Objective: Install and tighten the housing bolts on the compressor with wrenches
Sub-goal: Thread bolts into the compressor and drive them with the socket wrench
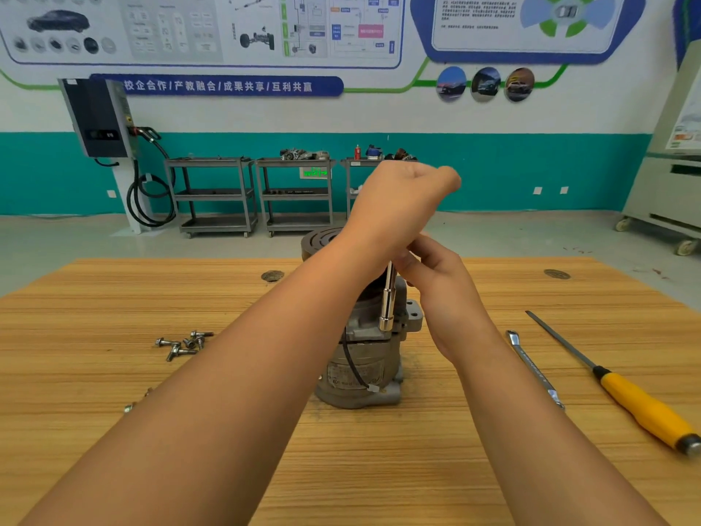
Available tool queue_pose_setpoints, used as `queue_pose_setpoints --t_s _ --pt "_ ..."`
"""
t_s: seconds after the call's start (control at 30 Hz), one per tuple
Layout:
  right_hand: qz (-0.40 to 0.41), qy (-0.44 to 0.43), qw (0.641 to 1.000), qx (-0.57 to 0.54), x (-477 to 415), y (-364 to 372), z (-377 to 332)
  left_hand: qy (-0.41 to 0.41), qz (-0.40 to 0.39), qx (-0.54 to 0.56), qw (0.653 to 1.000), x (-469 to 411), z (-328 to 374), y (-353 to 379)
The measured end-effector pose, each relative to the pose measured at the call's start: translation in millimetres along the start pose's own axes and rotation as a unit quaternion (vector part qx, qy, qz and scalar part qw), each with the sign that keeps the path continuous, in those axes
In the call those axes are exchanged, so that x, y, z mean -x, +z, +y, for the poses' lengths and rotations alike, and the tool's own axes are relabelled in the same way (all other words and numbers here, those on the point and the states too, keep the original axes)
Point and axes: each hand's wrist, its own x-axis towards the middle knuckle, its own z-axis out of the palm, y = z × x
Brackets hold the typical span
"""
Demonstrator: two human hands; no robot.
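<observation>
A grey metal compressor (360,370) stands upright in the middle of the wooden table (113,298). A chrome socket wrench (387,301) points straight down onto the housing's upper flange. My left hand (398,199) is fisted above the compressor, closed over the top of the wrench. My right hand (436,282) pinches the wrench shaft just below the left hand. Several loose bolts (184,343) lie on the table to the left of the compressor.
A flat spanner (531,366) and a yellow-handled screwdriver (641,404) lie on the table at the right. Two small parts (138,400) rest by my left forearm. Grey shelf carts (254,195) stand against the far wall.
</observation>
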Motion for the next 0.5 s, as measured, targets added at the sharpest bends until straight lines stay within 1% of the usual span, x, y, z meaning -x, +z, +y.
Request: queue_pose_setpoints --t_s 0.17,0.33,0.4,0.5 --pt "-0.006 0.011 1.000 0.005 -1 0 0 0.007 -0.051 0.101 0.994 -1 -6 -6" --pt "-0.010 0.005 1.000 -0.004 1 2 -2 0.007 -0.096 0.168 0.981 -2 -9 -10" --pt "-0.007 0.001 1.000 -0.011 2 2 -2 0.007 -0.113 0.198 0.974 -4 -11 -12" --pt "-0.008 -0.006 1.000 -0.008 2 1 0 -0.009 -0.154 0.261 0.953 -6 -14 -15"
